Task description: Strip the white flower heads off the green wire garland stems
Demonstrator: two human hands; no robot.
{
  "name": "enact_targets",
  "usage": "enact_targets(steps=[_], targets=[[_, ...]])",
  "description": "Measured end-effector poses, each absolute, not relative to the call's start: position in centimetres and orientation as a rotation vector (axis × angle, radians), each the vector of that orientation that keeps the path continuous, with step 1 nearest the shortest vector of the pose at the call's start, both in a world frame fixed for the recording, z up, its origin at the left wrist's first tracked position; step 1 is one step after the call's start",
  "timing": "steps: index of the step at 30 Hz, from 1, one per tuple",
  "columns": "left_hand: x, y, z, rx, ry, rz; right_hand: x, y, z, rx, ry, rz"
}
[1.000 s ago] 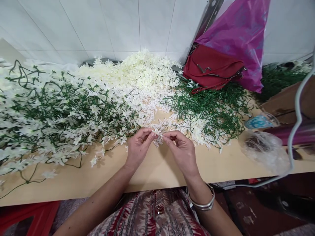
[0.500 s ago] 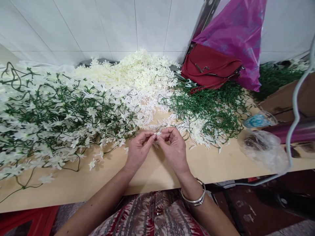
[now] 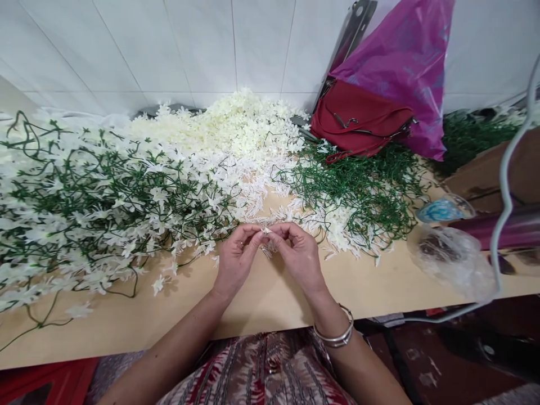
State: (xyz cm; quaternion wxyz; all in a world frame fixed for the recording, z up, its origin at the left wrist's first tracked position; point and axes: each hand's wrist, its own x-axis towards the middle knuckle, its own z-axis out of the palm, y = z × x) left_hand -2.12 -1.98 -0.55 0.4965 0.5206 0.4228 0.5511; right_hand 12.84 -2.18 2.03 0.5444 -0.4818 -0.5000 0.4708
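Observation:
Between my two hands, at the fingertips, is a small white artificial flower piece [image 3: 265,231], mostly covered by the fingers. My left hand [image 3: 239,256] pinches it between thumb and forefinger. From the other side my right hand [image 3: 297,253] pinches the same piece, its thumb close to the left thumb. Just beyond the fingers lie scattered thin white stamens [image 3: 255,199]. A large heap of white flowers on green stems [image 3: 113,191] spreads to the left. Loose cream petals [image 3: 244,115] are piled at the back, and bare green stems [image 3: 358,180] lie to the right.
A red handbag [image 3: 363,121] leans on the stems, beside a purple plastic bag [image 3: 405,62]. At the right are a plastic cup [image 3: 445,209], a clear plastic bag [image 3: 453,256], a cardboard box [image 3: 485,160] and a hanging grey cable [image 3: 506,180]. A tiled wall [image 3: 202,45] closes the back.
My fingertips have drawn closer together around the white piece, so less of it shows. The right fingers have shifted slightly left; the surrounding piles look the same.

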Motion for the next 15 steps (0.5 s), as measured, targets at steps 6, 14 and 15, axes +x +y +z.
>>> enact_targets(steps=[6,14,15], targets=[[-2.2,-2.1,-0.5,1.314,1.067,1.384,12.1,-2.7,1.6,-1.163,-1.242,0.909],[-2.4,-1.9,-0.7,1.332,1.058,1.340,12.1,-2.5,0.8,-1.092,-1.279,0.868],[-2.4,-1.9,-0.6,1.343,1.054,1.330,12.1,-2.4,0.7,-1.082,-1.262,0.888]])
